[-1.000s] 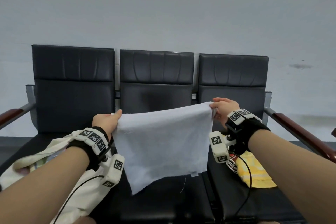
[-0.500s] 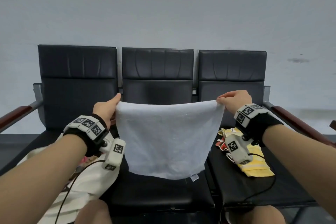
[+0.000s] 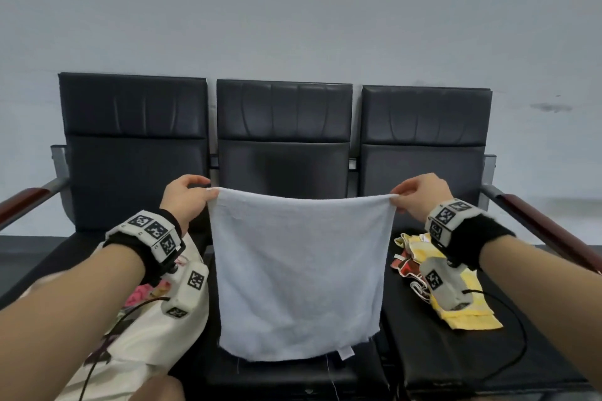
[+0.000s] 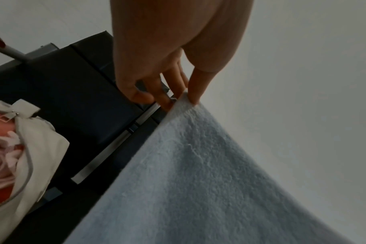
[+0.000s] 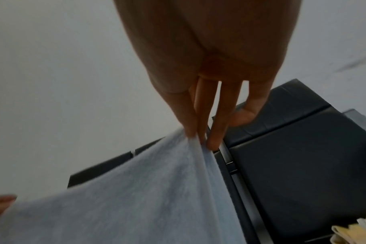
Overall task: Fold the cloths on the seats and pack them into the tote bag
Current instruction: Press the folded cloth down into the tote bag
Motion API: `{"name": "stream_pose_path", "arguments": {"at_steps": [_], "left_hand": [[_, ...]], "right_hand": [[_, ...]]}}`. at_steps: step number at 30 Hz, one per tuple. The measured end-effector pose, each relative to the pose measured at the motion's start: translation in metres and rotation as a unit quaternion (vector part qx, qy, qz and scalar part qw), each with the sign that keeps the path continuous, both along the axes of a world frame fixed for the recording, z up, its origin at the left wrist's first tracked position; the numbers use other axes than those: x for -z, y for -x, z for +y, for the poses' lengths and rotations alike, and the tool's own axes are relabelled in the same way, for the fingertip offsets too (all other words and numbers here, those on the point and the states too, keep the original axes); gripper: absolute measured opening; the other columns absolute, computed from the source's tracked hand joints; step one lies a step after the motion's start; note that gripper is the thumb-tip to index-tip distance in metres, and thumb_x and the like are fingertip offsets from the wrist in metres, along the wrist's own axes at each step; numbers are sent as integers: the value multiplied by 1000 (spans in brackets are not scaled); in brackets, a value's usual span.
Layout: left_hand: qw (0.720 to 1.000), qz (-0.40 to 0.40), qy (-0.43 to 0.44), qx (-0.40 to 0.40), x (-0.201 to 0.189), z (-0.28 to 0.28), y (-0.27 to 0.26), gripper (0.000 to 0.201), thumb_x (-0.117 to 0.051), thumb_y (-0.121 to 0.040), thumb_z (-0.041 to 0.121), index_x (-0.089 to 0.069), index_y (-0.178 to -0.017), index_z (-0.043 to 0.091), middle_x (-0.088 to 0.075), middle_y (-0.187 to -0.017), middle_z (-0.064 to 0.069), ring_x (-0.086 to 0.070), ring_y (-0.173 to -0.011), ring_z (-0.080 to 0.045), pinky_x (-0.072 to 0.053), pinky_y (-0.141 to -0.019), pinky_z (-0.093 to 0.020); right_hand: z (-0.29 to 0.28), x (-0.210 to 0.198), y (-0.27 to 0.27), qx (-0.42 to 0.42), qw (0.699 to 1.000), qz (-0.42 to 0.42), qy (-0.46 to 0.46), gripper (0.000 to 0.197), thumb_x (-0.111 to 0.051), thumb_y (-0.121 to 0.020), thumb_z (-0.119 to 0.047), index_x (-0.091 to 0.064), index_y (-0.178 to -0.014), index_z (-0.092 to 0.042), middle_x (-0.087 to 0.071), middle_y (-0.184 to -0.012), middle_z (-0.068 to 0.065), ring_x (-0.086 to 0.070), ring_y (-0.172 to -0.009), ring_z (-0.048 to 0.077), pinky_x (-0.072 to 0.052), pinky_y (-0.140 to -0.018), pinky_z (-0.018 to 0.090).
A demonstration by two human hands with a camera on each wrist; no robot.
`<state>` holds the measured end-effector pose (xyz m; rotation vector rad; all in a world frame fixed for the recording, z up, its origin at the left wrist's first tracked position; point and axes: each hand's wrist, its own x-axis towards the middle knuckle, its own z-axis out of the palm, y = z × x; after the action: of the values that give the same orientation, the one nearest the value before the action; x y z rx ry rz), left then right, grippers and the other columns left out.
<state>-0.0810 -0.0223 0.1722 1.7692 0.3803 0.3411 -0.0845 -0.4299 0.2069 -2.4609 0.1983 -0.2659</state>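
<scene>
A pale blue cloth (image 3: 299, 273) hangs spread out in the air over the middle seat, its lower edge just above the cushion. My left hand (image 3: 187, 198) pinches its top left corner between thumb and fingers (image 4: 193, 92). My right hand (image 3: 420, 195) pinches the top right corner, where the cloth (image 5: 157, 189) bunches under the fingertips (image 5: 190, 130). The cream tote bag (image 3: 140, 335) lies on the left seat with pink fabric inside (image 4: 2, 156). A yellow patterned cloth (image 3: 472, 316) lies crumpled on the right seat.
Three black padded seats (image 3: 283, 140) stand in a row against a plain grey wall. Wooden armrests on metal bars flank the row at the left (image 3: 19, 202) and right (image 3: 547, 225). A knee shows at the bottom left.
The cloth has been pulled out wider and flatter, its top edge now taut between both hands. Both hands have spread apart and the cloth hangs squarely over the middle seat.
</scene>
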Motion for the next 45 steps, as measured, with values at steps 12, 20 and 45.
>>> {"name": "stream_pose_path", "arguments": {"at_steps": [12,20,45], "left_hand": [[994,-93,62,2,-47,-1,-54,17,-71,-86,12,-66,-101,19,-67,-87,-4,-57,-61,-14,-42,-54,-25],[996,29,84,14,53,-1,-11,20,-50,-88,9,-68,-95,16,-62,-76,-7,-57,-52,-14,-39,-48,-25],[903,366,-119,191,265,-21,84,37,-66,-91,28,-46,-118,14,-68,-88,-14,-65,-56,-22,-51,-48,-28]], "right_hand": [[32,-28,-87,62,953,-129,-267,20,-51,-86,-6,-65,-81,-19,-74,-77,6,-71,-59,16,-46,-46,21],[20,61,-28,58,977,-61,-196,15,-59,-75,-14,-72,-76,-21,-73,-69,1,-68,-64,14,-51,-59,25],[100,245,31,-72,936,344,-5,13,-60,-89,-20,-67,-92,-10,-70,-70,4,-60,-54,16,-41,-44,19]]}}
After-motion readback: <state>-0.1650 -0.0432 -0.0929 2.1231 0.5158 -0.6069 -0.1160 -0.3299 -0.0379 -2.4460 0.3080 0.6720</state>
